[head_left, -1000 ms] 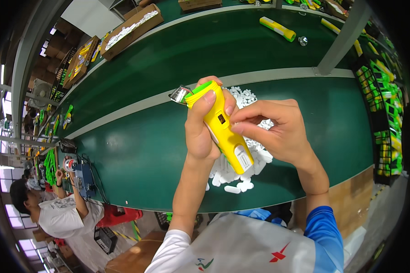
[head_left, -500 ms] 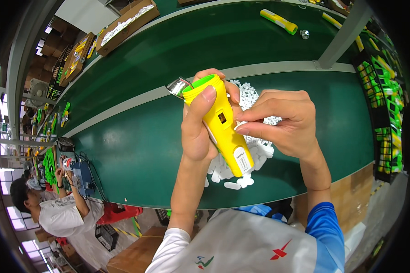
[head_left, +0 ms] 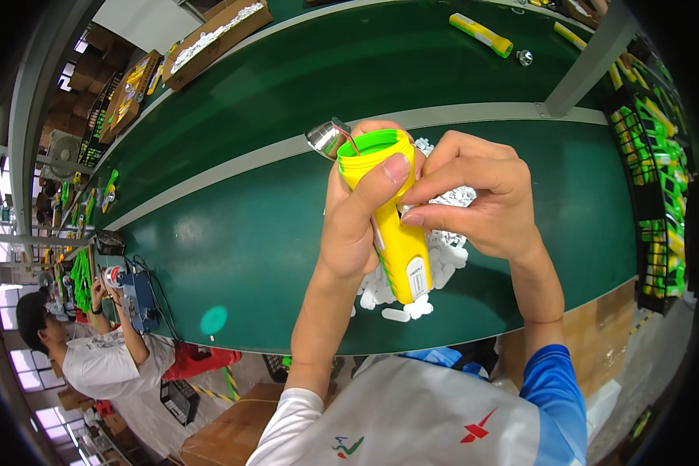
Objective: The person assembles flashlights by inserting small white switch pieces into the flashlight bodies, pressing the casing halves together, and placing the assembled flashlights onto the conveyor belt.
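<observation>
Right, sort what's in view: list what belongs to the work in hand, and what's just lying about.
In hand:
left hand gripping yellow torch body
right hand pinching at its side
silver reflector
white plastic parts

Lying about:
second torch
cardboard box
green belt

Yellow torch body (head_left: 392, 233) with green open rim, held nearly upright, tilted, above the green bench. Silver reflector (head_left: 324, 138) hangs off its top on a red wire. Pile of small white parts (head_left: 435, 272) lies on the bench right behind it.
</observation>
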### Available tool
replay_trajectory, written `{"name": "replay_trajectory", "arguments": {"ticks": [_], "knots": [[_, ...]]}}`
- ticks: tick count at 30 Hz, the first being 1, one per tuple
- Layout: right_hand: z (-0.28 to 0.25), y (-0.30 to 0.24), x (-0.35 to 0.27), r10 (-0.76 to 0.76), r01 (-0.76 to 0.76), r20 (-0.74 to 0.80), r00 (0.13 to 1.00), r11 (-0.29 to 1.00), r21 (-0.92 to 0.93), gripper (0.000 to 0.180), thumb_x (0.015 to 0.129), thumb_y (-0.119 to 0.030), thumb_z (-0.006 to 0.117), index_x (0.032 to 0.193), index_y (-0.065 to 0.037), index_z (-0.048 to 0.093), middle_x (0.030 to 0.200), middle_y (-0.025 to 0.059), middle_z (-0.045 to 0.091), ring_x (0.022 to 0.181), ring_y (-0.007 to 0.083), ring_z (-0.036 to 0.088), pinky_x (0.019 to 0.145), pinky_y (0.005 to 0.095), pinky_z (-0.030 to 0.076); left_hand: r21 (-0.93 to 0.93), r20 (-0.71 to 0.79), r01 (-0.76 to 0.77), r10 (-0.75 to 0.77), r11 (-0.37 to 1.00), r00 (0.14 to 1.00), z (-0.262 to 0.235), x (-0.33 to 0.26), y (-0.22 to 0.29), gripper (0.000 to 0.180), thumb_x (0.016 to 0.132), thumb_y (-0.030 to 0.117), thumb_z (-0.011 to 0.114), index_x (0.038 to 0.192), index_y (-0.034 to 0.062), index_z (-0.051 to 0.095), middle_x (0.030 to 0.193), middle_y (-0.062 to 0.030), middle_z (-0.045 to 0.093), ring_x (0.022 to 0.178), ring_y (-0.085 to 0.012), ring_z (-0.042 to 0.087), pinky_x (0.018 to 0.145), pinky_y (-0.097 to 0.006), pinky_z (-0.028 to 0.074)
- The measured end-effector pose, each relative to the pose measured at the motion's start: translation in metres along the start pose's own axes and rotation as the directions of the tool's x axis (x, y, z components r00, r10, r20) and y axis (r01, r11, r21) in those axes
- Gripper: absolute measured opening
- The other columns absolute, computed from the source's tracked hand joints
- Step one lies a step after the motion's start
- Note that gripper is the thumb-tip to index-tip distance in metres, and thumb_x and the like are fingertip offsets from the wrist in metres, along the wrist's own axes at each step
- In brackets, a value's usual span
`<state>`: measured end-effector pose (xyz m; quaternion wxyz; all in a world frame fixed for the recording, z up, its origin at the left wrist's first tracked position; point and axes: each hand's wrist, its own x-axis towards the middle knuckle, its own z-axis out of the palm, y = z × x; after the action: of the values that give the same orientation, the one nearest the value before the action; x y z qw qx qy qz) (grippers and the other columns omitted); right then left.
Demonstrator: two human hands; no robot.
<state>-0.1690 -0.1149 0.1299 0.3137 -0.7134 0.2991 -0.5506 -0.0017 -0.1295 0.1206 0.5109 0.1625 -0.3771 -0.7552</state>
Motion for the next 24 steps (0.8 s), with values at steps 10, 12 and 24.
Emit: {"name": "replay_trajectory", "arguments": {"ticks": [10,12,24], "knots": [[-0.003,0.0,0.0,0.194,-0.19,-0.019,0.981,0.974,0.122,0.057,0.066,-0.005,0.088,0.118,-0.011,0.067,0.099,0.0029,0.067,0.076,0.0087,0.059,0.064,0.0238,0.05,0.15,0.02,0.048,-0.051,0.988,0.998,0.004,-0.001,0.003,0.036,0.092,0.027,0.065,0.113,0.0042,0.047,0.089,-0.0101,0.06,0.065,-0.0154,0.061,0.056,-0.029,0.053],[-0.003,-0.007,0.001,0.329,-0.326,-0.023,0.944,0.941,0.095,0.069,0.065,-0.006,0.088,0.129,-0.012,0.063,0.108,0.0026,0.065,0.08,0.0089,0.06,0.064,0.0236,0.051,0.114,-0.004,0.051,-0.051,0.992,0.999,0.008,-0.002,0.001,0.034,0.09,0.022,0.07,0.108,0.0056,0.047,0.092,-0.0077,0.062,0.061,-0.0122,0.061,0.052,-0.027,0.052],[-0.023,0.003,0.009,0.303,-0.31,0.141,0.943,0.95,0.029,0.062,0.069,-0.006,0.085,0.128,-0.005,0.065,0.119,0.0075,0.068,0.1,0.0145,0.066,0.079,0.0283,0.055,0.206,-0.092,0.081,-0.063,0.975,0.994,0.022,0.004,-0.003,0.032,0.093,0.023,0.07,0.106,0.005,0.046,0.074,-0.0047,0.058,0.057,-0.012,0.06,0.052,-0.025,0.051]]}}
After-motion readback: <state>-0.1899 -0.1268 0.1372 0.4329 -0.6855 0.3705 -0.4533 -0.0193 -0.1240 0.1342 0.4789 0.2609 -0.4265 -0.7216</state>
